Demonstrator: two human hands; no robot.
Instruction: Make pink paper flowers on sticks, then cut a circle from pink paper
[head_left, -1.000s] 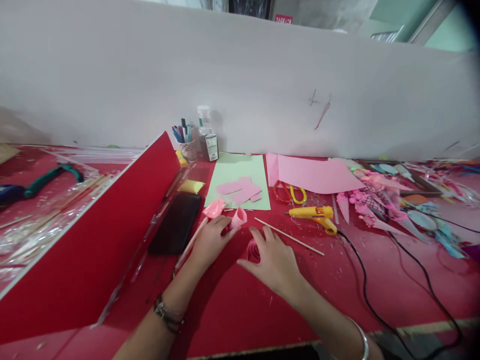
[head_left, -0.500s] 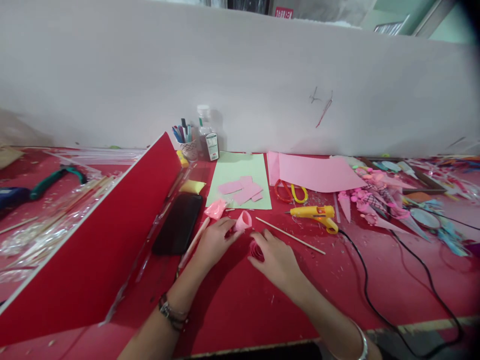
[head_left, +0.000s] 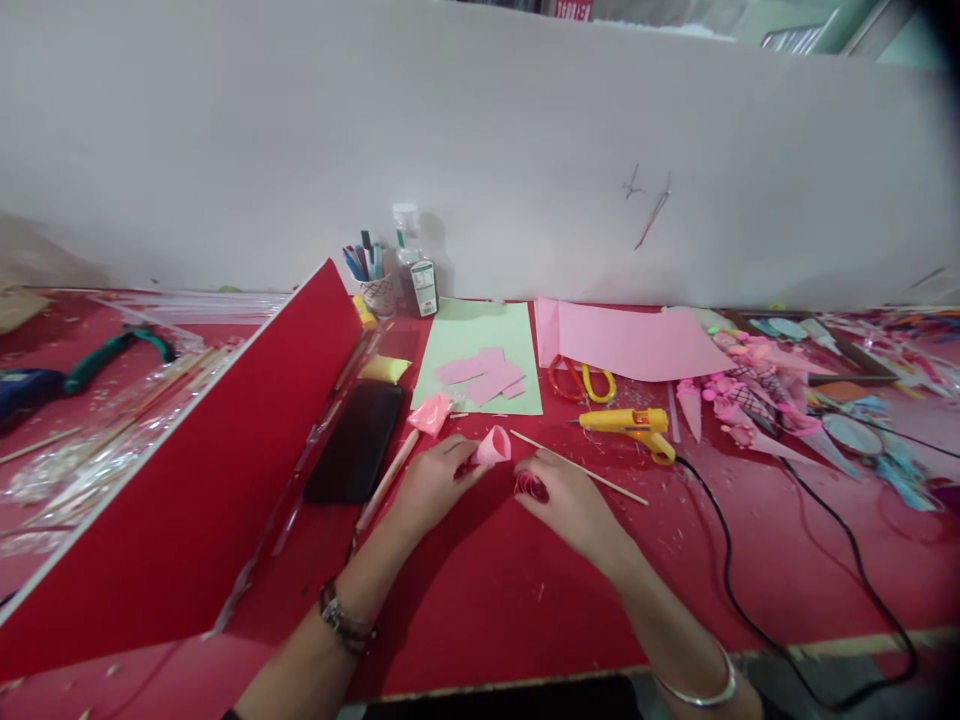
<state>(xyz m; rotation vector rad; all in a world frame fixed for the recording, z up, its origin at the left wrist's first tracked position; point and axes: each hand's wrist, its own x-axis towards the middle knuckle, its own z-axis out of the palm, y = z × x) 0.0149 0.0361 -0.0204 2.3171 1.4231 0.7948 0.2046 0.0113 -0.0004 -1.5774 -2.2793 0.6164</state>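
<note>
Coil (head_left: pixel 531 487): moved slightly toward 3 o'clock, with right hand (head_left: pixel 574 503).
Cone (head_left: pixel 493 448): 10–11 o'clock from coil; probably light, crushable; pinch narrow end.
Left hand (head_left: pixel 433 487): fingers clamped on cone.
Right hand: fingers curled round coil, can't tell if gripping.

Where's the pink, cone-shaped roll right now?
In the head view, the pink, cone-shaped roll is just below centre, held by the left hand, below the pale-green paper sheet.

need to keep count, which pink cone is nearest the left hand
The lone cone in the left hand; the other pink cones lie bunched right of the glue gun.
</note>
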